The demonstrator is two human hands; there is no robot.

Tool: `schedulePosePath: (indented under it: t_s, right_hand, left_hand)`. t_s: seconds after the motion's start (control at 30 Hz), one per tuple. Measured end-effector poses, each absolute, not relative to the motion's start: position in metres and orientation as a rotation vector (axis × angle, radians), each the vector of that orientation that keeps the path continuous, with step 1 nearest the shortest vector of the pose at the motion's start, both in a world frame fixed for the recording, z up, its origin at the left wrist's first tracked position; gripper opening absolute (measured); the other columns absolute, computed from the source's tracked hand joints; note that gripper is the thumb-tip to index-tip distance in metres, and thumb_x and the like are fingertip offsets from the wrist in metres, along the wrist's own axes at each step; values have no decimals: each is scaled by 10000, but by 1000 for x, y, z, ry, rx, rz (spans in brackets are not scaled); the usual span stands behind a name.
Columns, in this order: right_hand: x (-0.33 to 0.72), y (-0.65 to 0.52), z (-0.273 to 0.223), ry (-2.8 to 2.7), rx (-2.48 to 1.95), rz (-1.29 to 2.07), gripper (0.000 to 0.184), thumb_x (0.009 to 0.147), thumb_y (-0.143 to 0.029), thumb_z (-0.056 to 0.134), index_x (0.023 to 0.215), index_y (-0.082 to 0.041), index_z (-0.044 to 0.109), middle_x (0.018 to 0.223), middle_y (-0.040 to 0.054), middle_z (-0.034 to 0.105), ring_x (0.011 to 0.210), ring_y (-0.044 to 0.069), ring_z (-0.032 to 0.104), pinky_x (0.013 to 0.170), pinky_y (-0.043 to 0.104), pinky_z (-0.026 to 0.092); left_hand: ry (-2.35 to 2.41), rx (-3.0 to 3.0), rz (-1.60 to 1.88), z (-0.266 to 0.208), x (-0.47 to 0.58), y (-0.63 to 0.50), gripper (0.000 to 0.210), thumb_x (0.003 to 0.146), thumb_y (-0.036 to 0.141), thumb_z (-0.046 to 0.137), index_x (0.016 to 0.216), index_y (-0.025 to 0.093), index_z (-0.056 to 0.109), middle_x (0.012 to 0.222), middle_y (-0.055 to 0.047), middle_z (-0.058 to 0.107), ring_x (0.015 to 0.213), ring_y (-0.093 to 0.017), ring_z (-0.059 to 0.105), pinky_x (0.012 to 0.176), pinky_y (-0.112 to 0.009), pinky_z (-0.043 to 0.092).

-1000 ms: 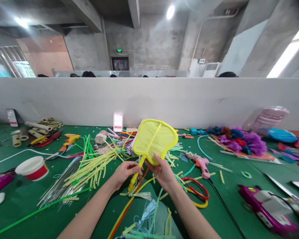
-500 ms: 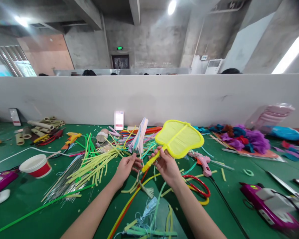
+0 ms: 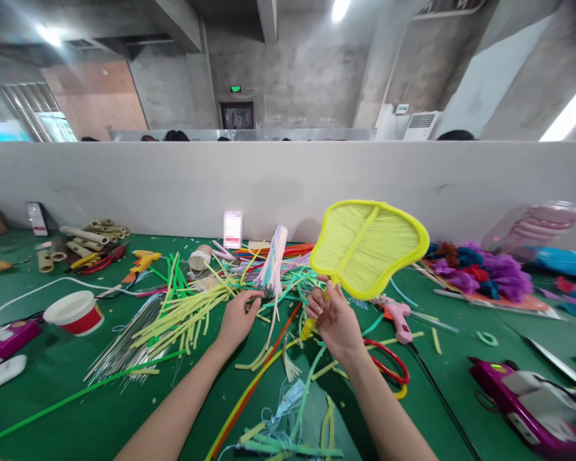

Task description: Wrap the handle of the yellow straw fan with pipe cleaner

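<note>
My right hand is closed round the handle of a yellow hand fan, holding it up over the table with its blade tilted toward the upper right. The handle's wrapped yellow end sticks out below my fingers. My left hand is apart from the fan, loosely curved with thumb and forefinger separated and nothing visible between them. It hovers by a heap of pale yellow fuzzy strips. Just beyond its fingertips a bundle of pastel pipe cleaners stands upright. A pale tassel lies below the fan handle.
On the green table lie a pink glue gun, a yellow glue gun, scissors with red handles and purple power strips. A paper cup stands at left. A grey partition runs along the back.
My right hand has raised the fan and moved it to the right, turning its blade more toward me. My left hand has come away from the handle end, slightly to the left.
</note>
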State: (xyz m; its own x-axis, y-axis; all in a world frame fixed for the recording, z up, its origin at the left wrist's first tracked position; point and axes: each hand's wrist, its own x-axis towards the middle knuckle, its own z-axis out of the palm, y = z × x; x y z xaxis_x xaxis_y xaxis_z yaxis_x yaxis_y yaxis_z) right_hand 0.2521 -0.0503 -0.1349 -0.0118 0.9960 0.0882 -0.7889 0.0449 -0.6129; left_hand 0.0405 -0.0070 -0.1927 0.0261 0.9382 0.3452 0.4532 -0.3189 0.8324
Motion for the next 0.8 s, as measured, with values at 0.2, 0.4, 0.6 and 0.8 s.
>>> schedulePosePath:
  t_s: [0.2, 0.4, 0.6, 0.8]
  right_hand:
    - [256, -53, -133, -592, -486, 1509, 279, 749, -278, 833, 872, -196, 596, 579, -106, 364, 416, 26, 233, 350, 107, 207]
    - [257, -54, -133, -575, -509, 1503, 308, 720, -281, 835, 857, -197, 572, 586, -111, 346, 419, 26, 215, 339, 96, 195]
    - [256, -51, -136, -551, -550, 1442, 369, 757, -280, 817, 709, -202, 460, 554, -119, 303, 410, 27, 175, 321, 100, 177]
    - [266, -53, -133, -437, -571, 1371, 323, 730, -318, 823, 751, -202, 522, 553, -111, 321, 427, 42, 253, 335, 118, 262]
  left_hand:
    - [1613, 1816, 1352, -192, 19, 6, 254, 926, 318, 538, 1107, 182, 654, 1146, -121, 711, 1064, -263, 669, 877, -388, 534]
    - [1798, 1894, 1219, -175, 6, 51, 238, 955, 274, 587, 1157, 162, 643, 1153, -108, 688, 1043, -232, 662, 936, -443, 535]
    - [1972, 1983, 988, -133, 38, 126, 370, 950, 350, 616, 1274, 174, 589, 1284, -113, 611, 1079, -245, 637, 898, -463, 556]
    - [2006, 1933, 798, -125, 63, 156, 377, 946, 349, 623, 1277, 171, 587, 1279, -113, 612, 1078, -248, 639, 891, -460, 559]
